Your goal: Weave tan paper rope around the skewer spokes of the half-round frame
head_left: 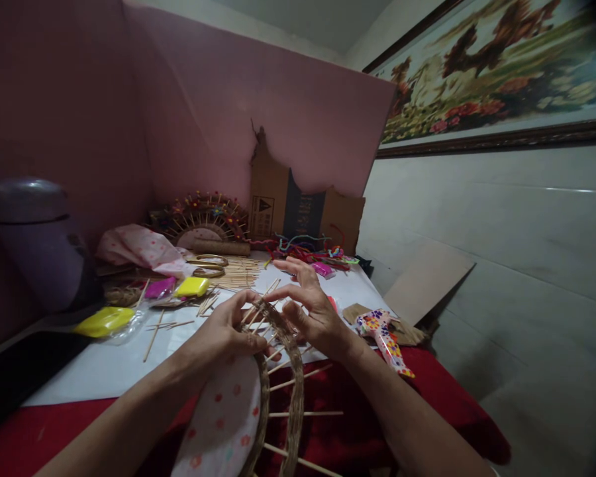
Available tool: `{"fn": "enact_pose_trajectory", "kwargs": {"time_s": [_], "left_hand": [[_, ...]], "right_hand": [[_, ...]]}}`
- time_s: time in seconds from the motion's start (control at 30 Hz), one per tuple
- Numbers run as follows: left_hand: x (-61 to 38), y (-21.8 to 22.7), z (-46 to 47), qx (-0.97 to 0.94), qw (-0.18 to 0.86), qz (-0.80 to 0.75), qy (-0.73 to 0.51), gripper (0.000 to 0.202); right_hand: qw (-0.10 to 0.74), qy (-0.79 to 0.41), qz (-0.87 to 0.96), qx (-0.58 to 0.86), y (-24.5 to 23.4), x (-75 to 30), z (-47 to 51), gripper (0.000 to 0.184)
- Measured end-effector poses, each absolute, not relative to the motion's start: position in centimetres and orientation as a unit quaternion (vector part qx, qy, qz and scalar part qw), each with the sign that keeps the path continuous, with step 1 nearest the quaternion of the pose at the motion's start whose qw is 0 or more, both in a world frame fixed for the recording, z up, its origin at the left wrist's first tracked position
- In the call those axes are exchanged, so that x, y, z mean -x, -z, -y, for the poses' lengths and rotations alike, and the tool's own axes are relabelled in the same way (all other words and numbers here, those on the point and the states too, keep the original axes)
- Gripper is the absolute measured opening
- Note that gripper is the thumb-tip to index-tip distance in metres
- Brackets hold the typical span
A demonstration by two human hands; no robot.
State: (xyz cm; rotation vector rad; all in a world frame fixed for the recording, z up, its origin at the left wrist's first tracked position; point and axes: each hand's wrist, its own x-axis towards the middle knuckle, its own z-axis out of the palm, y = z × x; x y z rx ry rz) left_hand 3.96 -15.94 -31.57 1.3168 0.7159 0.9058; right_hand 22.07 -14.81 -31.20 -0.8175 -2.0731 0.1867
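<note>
A rounded handmade piece lies low in front of me, with spotted white cloth (223,411), thin wooden sticks (320,413) fanning outward and a brown twine band (296,391) woven across them. My left hand (228,331) is closed around its upper edge, gripping the sticks and inner rim. Over the top of the band, my right hand (315,308) has its fingers stretched and apart. Its index fingertip is at the twine, close to my left fingers. Whether a loose twine end lies under it cannot be made out.
Gold-handled scissors (208,265) lie by a row of sticks (238,271). Behind are a twine roll (222,248), a similar decorated piece (198,222), colourful pipe cleaners (308,248) and cardboard (305,212). Yellow clay packets (104,322) and a purple bottle (42,245) stand left; a flowered glue gun (385,338) lies right.
</note>
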Motion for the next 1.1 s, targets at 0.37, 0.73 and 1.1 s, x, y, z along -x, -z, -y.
{"fn": "enact_pose_trajectory", "kwargs": {"time_s": [0.37, 0.73, 1.1], "left_hand": [[-3.1, 30.4, 15.5, -0.443, 0.582, -0.367, -0.575, 0.051], [-0.9, 29.9, 13.2, -0.258, 0.419, -0.339, -0.802, 0.043], [-2.2, 29.1, 14.5, -0.214, 0.419, -0.306, -0.828, 0.04]], "right_hand": [[0.68, -0.211, 0.581, 0.394, 31.8, -22.9, 13.1, 0.035], [0.743, -0.245, 0.546, 0.299, 29.3, -20.8, 18.9, 0.027], [0.582, -0.682, 0.351, 0.27, 34.0, -9.8, 21.5, 0.047]]}}
